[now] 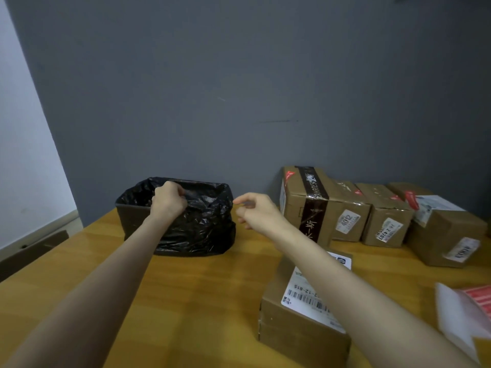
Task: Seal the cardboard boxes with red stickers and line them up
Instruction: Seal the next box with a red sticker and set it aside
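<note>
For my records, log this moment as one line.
left hand: gripping bin bag rim | right hand: pinched, beside bag | row of boxes: against wall | near box: unsealed

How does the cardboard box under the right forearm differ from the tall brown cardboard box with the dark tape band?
The near flat cardboard box lies low, alone, no red sticker visible on it; the tall dark-banded cardboard box stands higher, in the row by the wall, with a red sticker on top. Both are brown, closed, on the wooden table.
</note>
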`<state>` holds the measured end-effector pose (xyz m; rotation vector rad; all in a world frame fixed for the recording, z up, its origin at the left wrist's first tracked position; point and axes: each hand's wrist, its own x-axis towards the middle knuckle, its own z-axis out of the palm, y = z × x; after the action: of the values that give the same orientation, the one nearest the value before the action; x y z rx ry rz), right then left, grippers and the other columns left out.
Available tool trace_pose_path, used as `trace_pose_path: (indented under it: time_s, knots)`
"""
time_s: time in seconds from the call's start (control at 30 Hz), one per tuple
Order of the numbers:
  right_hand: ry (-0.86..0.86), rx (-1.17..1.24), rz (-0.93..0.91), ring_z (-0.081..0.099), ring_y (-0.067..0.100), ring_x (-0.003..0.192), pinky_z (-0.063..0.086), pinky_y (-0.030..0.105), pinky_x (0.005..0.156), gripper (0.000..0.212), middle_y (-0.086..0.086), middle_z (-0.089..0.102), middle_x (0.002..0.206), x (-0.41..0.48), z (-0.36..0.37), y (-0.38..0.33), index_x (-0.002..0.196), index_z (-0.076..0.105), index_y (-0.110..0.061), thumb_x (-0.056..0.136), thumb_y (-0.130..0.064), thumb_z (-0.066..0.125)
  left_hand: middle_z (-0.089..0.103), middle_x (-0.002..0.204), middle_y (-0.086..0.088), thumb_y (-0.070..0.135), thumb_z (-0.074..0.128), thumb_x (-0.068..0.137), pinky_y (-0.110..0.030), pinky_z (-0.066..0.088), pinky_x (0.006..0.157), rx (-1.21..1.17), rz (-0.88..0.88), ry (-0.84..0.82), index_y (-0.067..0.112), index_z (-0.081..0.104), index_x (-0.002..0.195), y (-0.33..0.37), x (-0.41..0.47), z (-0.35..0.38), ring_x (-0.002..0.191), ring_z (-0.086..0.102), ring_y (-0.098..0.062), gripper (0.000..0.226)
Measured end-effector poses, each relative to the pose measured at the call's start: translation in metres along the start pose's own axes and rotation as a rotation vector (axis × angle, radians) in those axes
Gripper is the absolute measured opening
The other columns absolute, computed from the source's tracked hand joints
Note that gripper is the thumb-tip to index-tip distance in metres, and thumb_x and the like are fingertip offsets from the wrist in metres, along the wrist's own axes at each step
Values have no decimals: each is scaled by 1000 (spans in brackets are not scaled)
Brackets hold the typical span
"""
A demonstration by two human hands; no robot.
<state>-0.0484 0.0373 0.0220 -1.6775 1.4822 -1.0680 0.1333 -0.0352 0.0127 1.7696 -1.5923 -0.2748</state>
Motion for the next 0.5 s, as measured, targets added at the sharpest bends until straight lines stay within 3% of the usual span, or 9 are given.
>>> trace_pose_path:
  time_s: [0.13, 0.23, 0.3, 0.4, 0.5]
  knots:
    - [46, 62, -57, 61, 22, 102, 50, 34, 90, 21, 0, 59, 104, -12, -13, 1, 107, 64, -15, 91, -10, 52, 64, 112, -20, 3, 50, 92, -36, 50, 72, -53, 120, -10, 8, 59, 123, 20, -17, -5, 79, 61, -31, 33]
    - [139, 133, -106, 61, 18, 96, 50, 32, 86, 19, -7, 61, 92, -22, -29, 7, 92, 65, -21, 90, -7, 53, 63, 120, -11, 3, 50, 91, -27, 42, 87, -72, 322, -41, 6, 62, 118, 51, -47, -2, 105, 59, -25, 29]
    - [209, 181, -123, 61, 18, 93, 50, 32, 82, 25, -8, 61, 86, -31, -41, 12, 80, 63, -26, 89, -5, 53, 62, 123, -7, 4, 51, 91, -18, 35, 89, -77, 438, -80, 8, 66, 112, 74, -70, 4, 116, 53, -21, 27]
    - [324, 218, -131, 61, 16, 82, 52, 32, 77, 30, -4, 64, 80, -50, -63, 22, 74, 63, -28, 88, -3, 54, 63, 122, -5, 0, 51, 88, -9, 27, 86, -127, 568, -126, 8, 70, 104, 110, -102, 17, 118, 52, -19, 26]
    - [427, 218, -140, 60, 7, 70, 47, 17, 62, 23, -2, 63, 76, -74, -95, 34, 79, 65, -16, 87, 2, 53, 64, 117, -3, 2, 53, 86, -3, 23, 82, -161, 699, -217, 9, 72, 100, 145, -134, 33, 116, 52, -17, 24]
